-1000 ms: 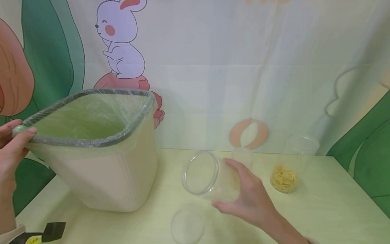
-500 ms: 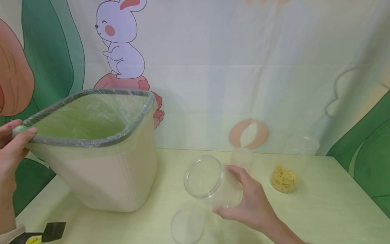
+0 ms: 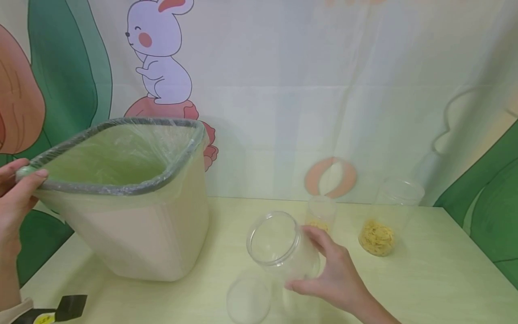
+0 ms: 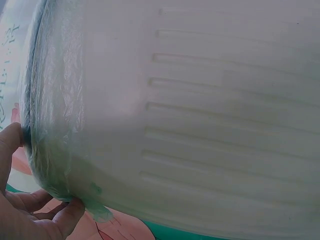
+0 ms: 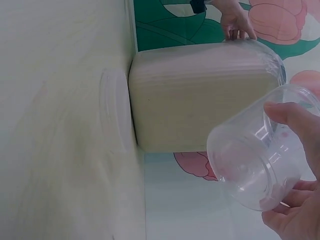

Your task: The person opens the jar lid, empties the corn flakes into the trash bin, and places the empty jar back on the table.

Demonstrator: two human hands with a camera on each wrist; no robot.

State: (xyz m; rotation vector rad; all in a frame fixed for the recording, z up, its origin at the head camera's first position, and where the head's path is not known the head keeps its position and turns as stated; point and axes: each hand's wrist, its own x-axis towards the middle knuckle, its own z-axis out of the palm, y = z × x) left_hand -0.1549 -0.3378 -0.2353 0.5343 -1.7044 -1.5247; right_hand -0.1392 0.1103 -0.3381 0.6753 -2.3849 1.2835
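Note:
My left hand [image 3: 18, 191] pinches the near left corner of the rim of a pale trash can [image 3: 137, 234], thumb on top. A clear liner bag [image 4: 60, 100] is folded over that rim, and a dark ring runs round it. In my right hand [image 3: 337, 274] is a clear plastic jar [image 3: 283, 252], gripped round its side. It is lidless and tilted, mouth toward the trash can and up. Through its wall the right wrist view shows no contents. Below the jar, a round clear lid [image 3: 248, 300] lies on the table.
A tall clear jar [image 3: 398, 202] with yellow shreds [image 3: 376, 237] at its bottom stands on the table [image 3: 445, 279] at the right. A smaller clear container [image 3: 322, 209], also with yellow bits, is behind my right hand. A printed curtain [image 3: 259, 90] hangs behind.
My right hand has lowered the jar slightly, toward the right and nearer me, and its mouth has turned more upward. The smaller container behind shows more. My left hand stays on the rim.

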